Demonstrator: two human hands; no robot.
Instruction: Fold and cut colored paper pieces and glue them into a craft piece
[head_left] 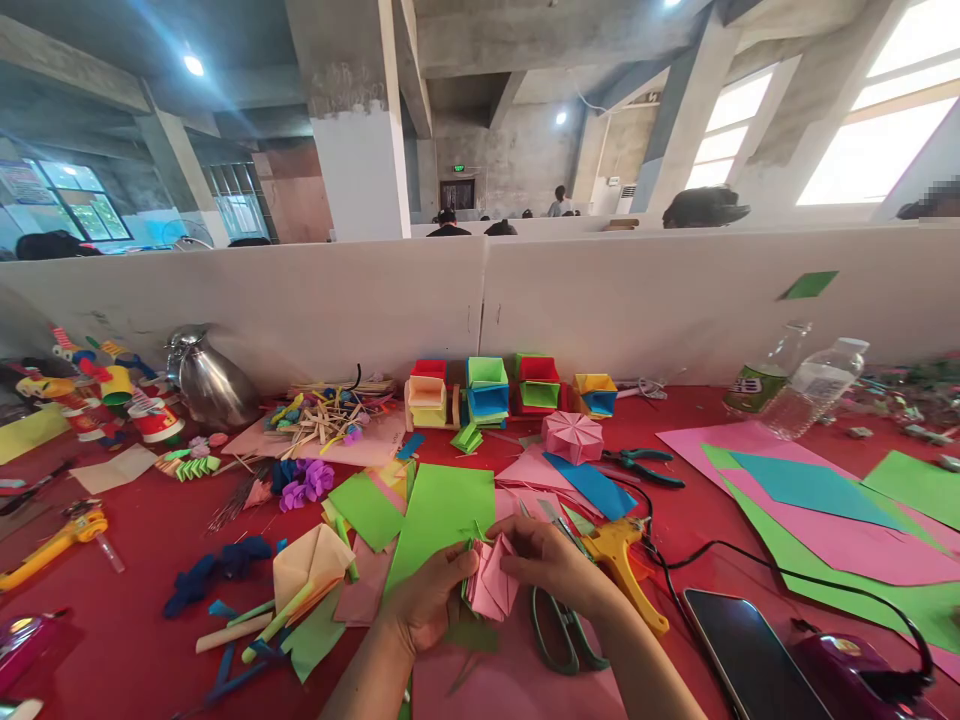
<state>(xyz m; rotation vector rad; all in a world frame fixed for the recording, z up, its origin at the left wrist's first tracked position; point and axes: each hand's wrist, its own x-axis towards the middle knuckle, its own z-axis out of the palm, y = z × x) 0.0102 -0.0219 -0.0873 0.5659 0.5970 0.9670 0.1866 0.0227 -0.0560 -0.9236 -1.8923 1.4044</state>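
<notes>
Between my two hands, over the front middle of the table, is a folded pink paper piece (493, 582) with pleated layers and some green along its left side. My left hand (431, 600) is closed on its left edge, thumb in front. The fingers of my right hand (551, 560) pinch its upper right edge. Green-handled scissors (559, 640) lie just below my right hand, their blades partly covered by it. A yellow glue gun (619, 570) rests to the right of that hand. Beneath the hands are a green paper sheet (442, 510) and a pink sheet (510, 675).
Small folded paper boxes (487, 390) stand by the white partition (337, 300), with a pink paper shape (572, 437) and pliers (645, 465) before them. A phone (754, 655), black cable (787, 565) and bottles (817, 385) are right. A metal jug (214, 380) and paper scraps are left.
</notes>
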